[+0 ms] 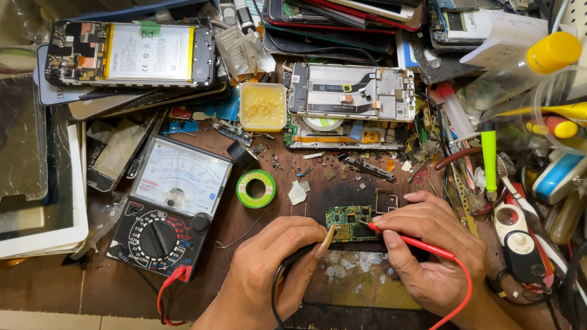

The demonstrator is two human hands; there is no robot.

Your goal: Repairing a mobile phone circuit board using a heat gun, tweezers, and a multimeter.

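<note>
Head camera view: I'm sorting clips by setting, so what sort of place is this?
Most likely a phone repair bench. An analog multimeter sits by opened phones, and the left hand and right hand press a black and a red probe to a small green circuit board.

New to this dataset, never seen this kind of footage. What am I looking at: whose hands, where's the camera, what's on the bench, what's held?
There is no robot here: one camera worn on a person's head looks down at their own two bare hands on a cluttered wooden workbench.

The right hand holds a red test probe with its tip on a small green circuit board. The left hand holds a black lead, pointing at the same board.

To the left lies an analogue multimeter with a dial. Around it: a green-rimmed solder spool, a small tub of yellowish paste, opened phones, a phone with its battery exposed, and a yellow-capped bottle.
</note>
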